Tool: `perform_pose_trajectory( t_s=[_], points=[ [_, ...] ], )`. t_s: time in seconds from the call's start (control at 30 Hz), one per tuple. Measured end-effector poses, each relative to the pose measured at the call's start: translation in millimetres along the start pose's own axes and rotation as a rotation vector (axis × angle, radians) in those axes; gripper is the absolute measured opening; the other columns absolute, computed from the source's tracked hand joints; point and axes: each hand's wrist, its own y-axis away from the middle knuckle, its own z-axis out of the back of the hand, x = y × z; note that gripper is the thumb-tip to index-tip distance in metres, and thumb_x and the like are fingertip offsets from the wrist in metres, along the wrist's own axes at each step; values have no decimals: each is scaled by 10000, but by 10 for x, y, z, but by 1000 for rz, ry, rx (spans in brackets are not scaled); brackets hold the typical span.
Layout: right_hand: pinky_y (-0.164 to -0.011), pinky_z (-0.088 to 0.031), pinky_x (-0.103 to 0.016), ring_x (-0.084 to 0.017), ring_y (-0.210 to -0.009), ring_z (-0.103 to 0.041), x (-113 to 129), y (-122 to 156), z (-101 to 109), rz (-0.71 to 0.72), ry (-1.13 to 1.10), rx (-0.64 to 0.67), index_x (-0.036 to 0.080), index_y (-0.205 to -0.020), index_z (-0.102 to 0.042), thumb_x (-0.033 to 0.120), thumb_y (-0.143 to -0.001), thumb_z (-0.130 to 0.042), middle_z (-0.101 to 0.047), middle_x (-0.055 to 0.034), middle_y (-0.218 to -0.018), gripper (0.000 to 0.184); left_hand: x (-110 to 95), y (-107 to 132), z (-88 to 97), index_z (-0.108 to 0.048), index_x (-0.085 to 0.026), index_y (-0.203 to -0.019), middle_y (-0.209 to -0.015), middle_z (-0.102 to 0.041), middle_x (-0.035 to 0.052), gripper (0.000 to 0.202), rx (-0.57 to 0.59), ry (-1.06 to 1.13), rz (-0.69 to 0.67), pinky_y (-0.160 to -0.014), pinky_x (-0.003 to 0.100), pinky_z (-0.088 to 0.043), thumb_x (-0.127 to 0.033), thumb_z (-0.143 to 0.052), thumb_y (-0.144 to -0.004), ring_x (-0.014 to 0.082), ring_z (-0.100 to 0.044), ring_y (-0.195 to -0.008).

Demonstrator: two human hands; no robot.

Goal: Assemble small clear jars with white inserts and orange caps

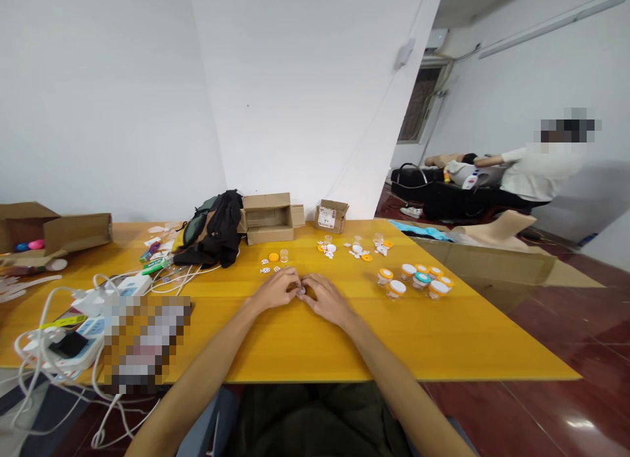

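My left hand (276,290) and my right hand (327,301) meet over the middle of the table, fingertips closed around a small whitish piece (301,291). Fingers cover most of it, so its exact kind is unclear. Just beyond the left hand lie an orange ring-shaped lid (273,257), a clear cup (284,255) and several small white pieces with holes (266,270). Farther back to the right are more loose sets, with an orange lid (367,258) and white parts (330,250). At right stand several clear jars with white-topped lids, one of them teal-rimmed (421,280).
A power strip (93,326) with tangled white cables and a blurred-out device (150,342) occupy the left side. A black backpack (221,230), an open cardboard box (270,220) and a smaller box (331,217) line the back. A person (536,168) sits beyond the table at right.
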Motion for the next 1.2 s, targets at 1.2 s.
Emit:
perform_pose_trajectory(
  t_s=[1.2],
  points=[
    [-883, -471, -345, -219, -1001, -621, -19, 9, 0, -63, -87, 7, 229, -1009, -620, 194, -821, -665, -659, -56, -1072, 197, 397, -15, 96, -569, -219, -808, -948, -676, 62, 166, -259, -235, 434, -889, 397, -370, -72, -497, -835, 258, -536, -1021]
  ],
)
